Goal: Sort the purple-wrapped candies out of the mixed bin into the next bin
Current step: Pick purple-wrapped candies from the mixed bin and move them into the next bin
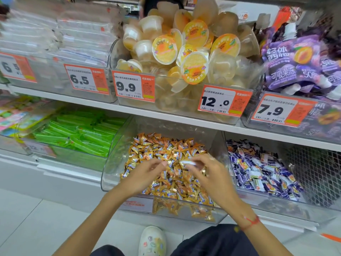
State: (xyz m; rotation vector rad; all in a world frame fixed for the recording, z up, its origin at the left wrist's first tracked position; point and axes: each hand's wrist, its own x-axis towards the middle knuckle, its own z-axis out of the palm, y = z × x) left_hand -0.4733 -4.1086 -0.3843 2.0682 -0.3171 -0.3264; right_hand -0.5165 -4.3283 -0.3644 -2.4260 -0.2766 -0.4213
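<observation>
A clear bin (110, 174) on the lower shelf holds a heap of orange-gold wrapped candies (166, 150). The clear bin (273, 202) next to it on the right holds purple-and-white wrapped candies (258, 172) mixed with a few orange ones. Both my hands hover over the orange heap. My right hand (212, 174) pinches a small pale candy (189, 162) between thumb and fingertips; blur hides its colour. My left hand (145, 174) lies just left of it, fingers loosely stretched toward that candy, with nothing visibly in it.
Green packets (79, 135) fill the bin to the left. The shelf above carries jelly cups (184, 52), purple jelly pouches (295, 61) and orange price tags (132, 87). A wire basket (317, 172) stands far right. My white shoe (152, 241) rests on the tiled floor.
</observation>
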